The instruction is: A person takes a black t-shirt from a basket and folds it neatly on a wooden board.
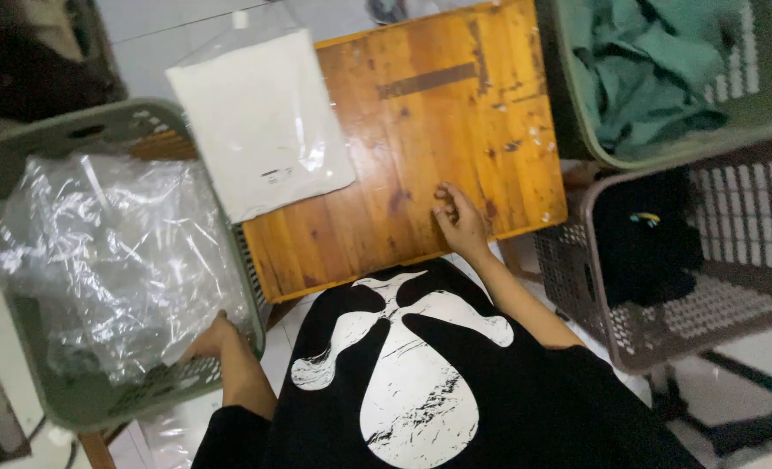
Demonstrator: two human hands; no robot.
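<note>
Wood table (455,130): 1 bagged white sheet (260,122), 3 baskets; L hand (208,343) grips green basket (21,148), R hand (460,217) curled, empty.

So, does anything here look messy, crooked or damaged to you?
A little. The flat white bagged packet lies askew, overhanging the wooden table at its left edge. The tabletop is stained and scuffed, with a dark strip near the top. The clear plastic bags sit crumpled in the green basket.
</note>
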